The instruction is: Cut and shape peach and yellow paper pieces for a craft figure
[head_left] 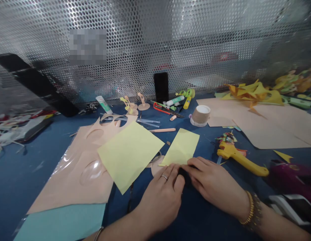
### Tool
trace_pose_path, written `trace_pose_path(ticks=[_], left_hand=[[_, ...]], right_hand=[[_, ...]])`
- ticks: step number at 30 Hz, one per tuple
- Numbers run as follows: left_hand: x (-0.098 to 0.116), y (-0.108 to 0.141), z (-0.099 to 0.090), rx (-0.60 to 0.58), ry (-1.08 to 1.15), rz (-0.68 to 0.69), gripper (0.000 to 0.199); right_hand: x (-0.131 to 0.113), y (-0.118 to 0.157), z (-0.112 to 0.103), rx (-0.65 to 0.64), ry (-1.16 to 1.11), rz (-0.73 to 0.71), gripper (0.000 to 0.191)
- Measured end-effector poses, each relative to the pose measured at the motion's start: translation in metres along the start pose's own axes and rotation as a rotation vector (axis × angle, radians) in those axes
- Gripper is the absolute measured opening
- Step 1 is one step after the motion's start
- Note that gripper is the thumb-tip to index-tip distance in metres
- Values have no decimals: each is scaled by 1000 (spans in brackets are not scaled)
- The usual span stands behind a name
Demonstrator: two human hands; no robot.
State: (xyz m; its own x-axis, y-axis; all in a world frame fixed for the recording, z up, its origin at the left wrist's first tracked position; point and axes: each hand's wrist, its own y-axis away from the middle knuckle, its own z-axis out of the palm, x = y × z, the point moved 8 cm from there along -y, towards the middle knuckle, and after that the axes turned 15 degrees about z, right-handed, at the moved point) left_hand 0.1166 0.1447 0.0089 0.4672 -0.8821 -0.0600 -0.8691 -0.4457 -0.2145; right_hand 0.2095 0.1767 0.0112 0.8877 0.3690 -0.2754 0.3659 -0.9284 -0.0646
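A small piece of yellow paper [183, 144] lies angled in front of me, its near edge turned over in a narrow fold. My left hand [165, 192] pinches that edge near its left end, a ring on one finger. At the right end of the same edge, my right hand [212, 182] grips with thumb and fingers. A larger yellow sheet [131, 155] rests to the left, apart from both hands. Partly under the small piece is a beige paper disc [157, 168]. Fingertips hide part of the folded edge.
Beige cut-out sheets [70, 167] in clear plastic lie left, over teal paper [62, 222]. A yellow glue gun [242, 160] lies right, below a cardboard roll [200, 116]. Farther back are a phone [161, 86], glue sticks [175, 100] and orange-yellow scraps [253, 95] before a perforated metal panel [130, 50].
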Motion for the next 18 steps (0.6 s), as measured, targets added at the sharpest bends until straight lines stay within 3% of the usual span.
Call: trace_pose_path(ticks=[6,13,18], left_hand=[[-6,-7,0,-24,23,-32,32],[-8,-8,7,-92,37,-50,38],[-3,-7,6,-64,45,-9,35]], right_hand=[[7,-1,-14,138,-80,-15,28],[5,-3,-2,36,-40,1,31],[7,-4,3,25,-31,15,27]])
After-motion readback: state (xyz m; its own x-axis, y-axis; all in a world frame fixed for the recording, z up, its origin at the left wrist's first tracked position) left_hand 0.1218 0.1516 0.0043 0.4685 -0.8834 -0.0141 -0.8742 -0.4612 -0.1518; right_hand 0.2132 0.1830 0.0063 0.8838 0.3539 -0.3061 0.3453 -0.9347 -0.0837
